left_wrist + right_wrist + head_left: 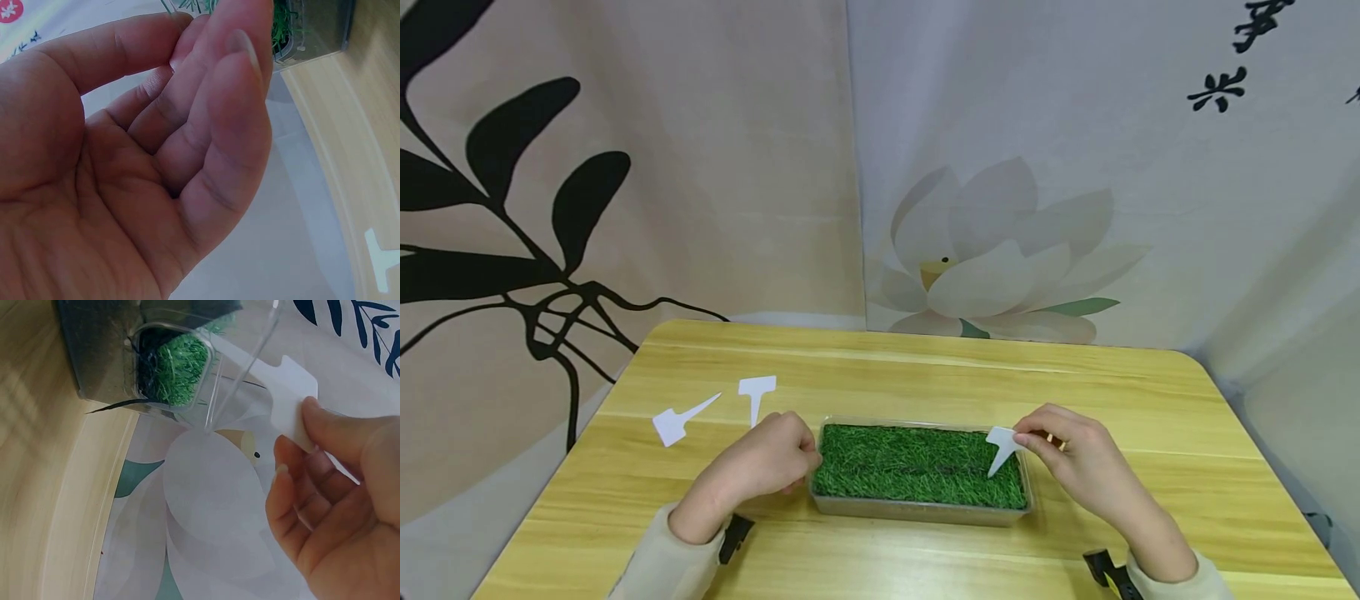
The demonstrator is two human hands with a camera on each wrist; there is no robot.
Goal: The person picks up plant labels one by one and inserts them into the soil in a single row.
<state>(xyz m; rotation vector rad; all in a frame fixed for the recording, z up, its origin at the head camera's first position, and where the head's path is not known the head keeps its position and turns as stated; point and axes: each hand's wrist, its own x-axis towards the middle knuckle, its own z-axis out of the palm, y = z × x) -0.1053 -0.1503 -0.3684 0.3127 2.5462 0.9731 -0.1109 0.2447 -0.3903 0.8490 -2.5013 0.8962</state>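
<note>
Planting, seemingly: T-shaped label point(1002, 443), centre right, pinched by right hand point(1073, 460); left hand point(769, 457), grip unclear; turf point(910, 467) wants straight push.

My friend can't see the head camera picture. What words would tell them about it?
A person's right hand pinches a white T-shaped label, its point aimed down at green artificial grass filling a clear rectangular plastic tray. The left hand is at the tray's left end. Two more white T-shaped labels lie farther left on the yellowish wooden table.

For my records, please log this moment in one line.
right hand: pinches white tag over grass; left hand: at tray's left end; table: two tags
</note>
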